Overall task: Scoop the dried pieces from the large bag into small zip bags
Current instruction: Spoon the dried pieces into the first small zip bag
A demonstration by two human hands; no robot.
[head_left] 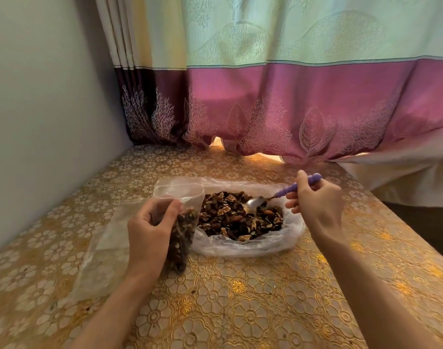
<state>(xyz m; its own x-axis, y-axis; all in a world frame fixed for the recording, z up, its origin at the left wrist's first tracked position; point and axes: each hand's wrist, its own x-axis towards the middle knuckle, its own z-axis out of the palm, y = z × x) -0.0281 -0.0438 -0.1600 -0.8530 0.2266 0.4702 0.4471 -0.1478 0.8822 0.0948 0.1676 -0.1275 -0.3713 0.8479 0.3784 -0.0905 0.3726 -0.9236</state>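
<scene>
A desk [240, 311] covered in a golden cloth embossed with flowers carries the work. Near its middle lies the large bag [278, 244], thin clear plastic with its mouth rolled down and spread wide, so that the dried pieces [230, 215] inside lie open to view: a dark heap of walnut bits, almonds and raisin-like fruit.

The left hand [149, 230] grips a small zip bag [182, 222] just to the left of the large bag, touching its edge. The fingers [153, 210] are curled round the bag's left side and the thumb presses on the front, holding it upright. Its lower part is already packed with the dark mix; its clear upper part stands open and leans toward the large bag.

The right hand [316, 205] holds a spoon [273, 196] with a purple handle, the fingers clenched on the handle and its end sticking out above the thumb. The metal bowl of the spoon points left and down, resting in the heap near the far right of the large bag; I cannot tell whether it carries any pieces.

A flat, clear plastic bag [99, 253] lies on the desk to the left, under the left forearm. Behind the desk hangs a curtain [291, 96], pale green above and purple-pink below, with leaf and branch patterns; a plain grey wall [39, 96] stands at the left.
</scene>
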